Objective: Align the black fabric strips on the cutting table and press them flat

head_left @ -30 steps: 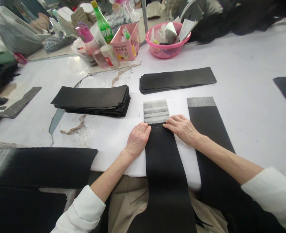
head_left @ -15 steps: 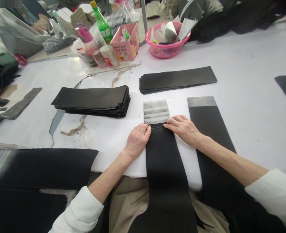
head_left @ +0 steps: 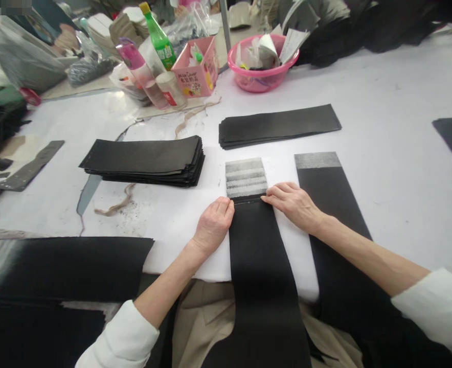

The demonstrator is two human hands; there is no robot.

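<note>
A long black strip (head_left: 262, 255) runs from the white table down over my lap. Beyond its top edge lie several overlapping pieces with grey-white bands (head_left: 246, 176). My left hand (head_left: 213, 222) pinches the left corner of the strip's top edge, fingers closed. At the right corner, my right hand (head_left: 295, 204) grips the same edge between thumb and fingers. A second long black strip with a grey end band (head_left: 335, 204) lies to the right, partly under my right forearm.
Black piece stacks lie beyond my hands, a thick one (head_left: 141, 156) at left and a thinner one (head_left: 279, 124) at centre. Farther back are a pink basin (head_left: 262, 79), a pink box (head_left: 196, 76) and bottles. Banded black sheets (head_left: 76, 268) lie at lower left.
My left hand has shifted slightly left and down along the strip's corner. The right hand stays nearly in place, and the view has moved a little.
</note>
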